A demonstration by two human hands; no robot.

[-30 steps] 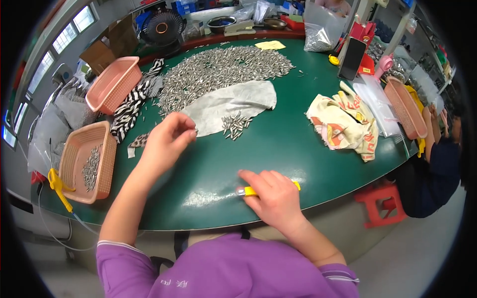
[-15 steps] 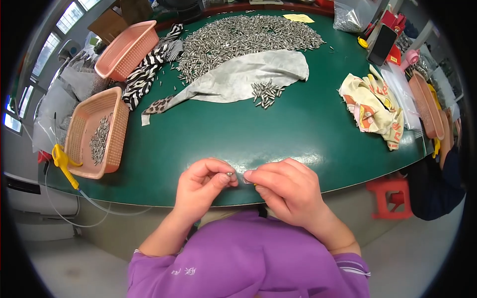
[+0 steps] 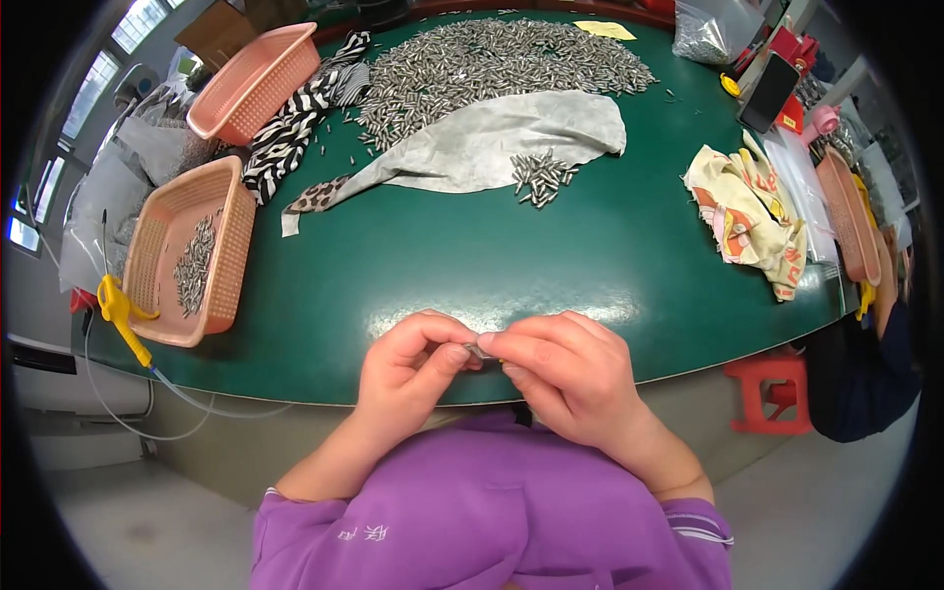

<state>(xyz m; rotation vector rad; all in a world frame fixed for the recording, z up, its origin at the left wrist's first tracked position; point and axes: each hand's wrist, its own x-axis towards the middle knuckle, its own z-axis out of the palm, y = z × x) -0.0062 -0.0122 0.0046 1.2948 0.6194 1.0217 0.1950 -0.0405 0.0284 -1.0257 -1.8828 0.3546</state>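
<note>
Above the near edge of the green table, my left hand [image 3: 413,366] pinches a small silvery metal pin [image 3: 475,349] between thumb and fingertips. Meeting it from the right, my right hand [image 3: 570,364] is closed, its fingertips touching the pin's end. A small thing with a bit of yellow sits in the right fingers, mostly hidden, so its kind cannot be made out. Farther up, a little heap of similar metal pins [image 3: 543,179] lies at the lower edge of a grey cloth [image 3: 462,147]. Behind the cloth spreads a large pile of the same pins [image 3: 492,69].
At left stand a pink basket [image 3: 231,285] with some pins, another pink basket [image 3: 251,84], a zebra-striped cloth [image 3: 285,147] and a yellow air gun [image 3: 123,320] with a hose. A patterned yellow cloth [image 3: 747,221], a phone [image 3: 770,93] and a red stool [image 3: 769,393] are at right.
My hands have come together: the left has moved slightly right, and its pin now meets the right fingertips. The whole view has shifted a little.
</note>
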